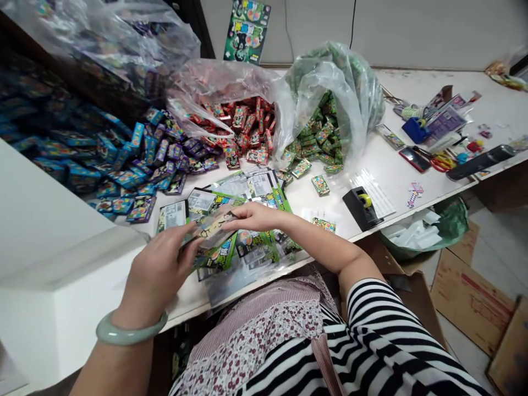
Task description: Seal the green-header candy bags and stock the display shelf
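Note:
My left hand (154, 269), with a pale green bangle at the wrist, pinches the left end of a small printed plastic packet (212, 230). The fingers of my right hand (256, 216) grip its other end. The packet is slightly blurred, and what it contains cannot be made out. Beneath both hands lies a spread of flat black-and-green printed packets (251, 242), overlapping one another. A clear plastic sheet or bag (231, 289) lies at the table's front edge.
Small red boxes (239, 118) and green boxes (325, 132) spill from clear bags. Blue and purple boxes (165, 151) are heaped on the left. A black tape dispenser (361, 208) stands at right, near a phone (414, 159) and a dark cylinder (480, 162). Cardboard (474, 297) lies below.

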Available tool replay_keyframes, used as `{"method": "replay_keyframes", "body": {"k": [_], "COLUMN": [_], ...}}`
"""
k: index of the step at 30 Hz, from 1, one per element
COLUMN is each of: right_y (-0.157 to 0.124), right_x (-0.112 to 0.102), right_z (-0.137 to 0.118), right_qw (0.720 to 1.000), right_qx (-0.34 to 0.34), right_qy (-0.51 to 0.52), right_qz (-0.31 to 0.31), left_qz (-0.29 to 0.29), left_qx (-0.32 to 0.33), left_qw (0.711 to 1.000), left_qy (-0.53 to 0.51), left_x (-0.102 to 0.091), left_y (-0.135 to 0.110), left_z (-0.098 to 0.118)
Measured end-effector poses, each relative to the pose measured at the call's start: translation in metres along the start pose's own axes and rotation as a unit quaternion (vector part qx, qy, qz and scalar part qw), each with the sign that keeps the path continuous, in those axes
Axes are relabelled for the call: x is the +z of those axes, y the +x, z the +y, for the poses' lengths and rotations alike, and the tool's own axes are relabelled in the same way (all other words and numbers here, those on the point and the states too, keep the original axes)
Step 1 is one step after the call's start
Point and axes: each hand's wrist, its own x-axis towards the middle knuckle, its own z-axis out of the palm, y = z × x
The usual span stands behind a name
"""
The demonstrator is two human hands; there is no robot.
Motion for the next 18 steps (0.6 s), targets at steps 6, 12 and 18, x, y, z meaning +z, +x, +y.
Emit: {"method": "replay_keyframes", "body": {"k": [6,12,18], "right_y": [0.0,-0.012,-0.031], "right_x": [-0.007,-0.003,0.036], "right_z": [0.004,-0.019,0.001], "right_qw": [0.998,0.989,0.984], "right_qx": [0.009,-0.047,0.027], "right_qy": [0.057,-0.062,0.063], "right_qz": [0.007,0.123,0.165], "left_qz": [-0.016,0.076,0.174], "left_qx": [0.013,-0.127,-0.3], "left_qw": [1.0,0.987,0.874], "left_qy": [0.012,-0.064,-0.34], "left_x": [0.018,0.02,0.032], "left_y": [-0.005,0.0,0.002], "left_z": [0.005,0.009,0.015]}}
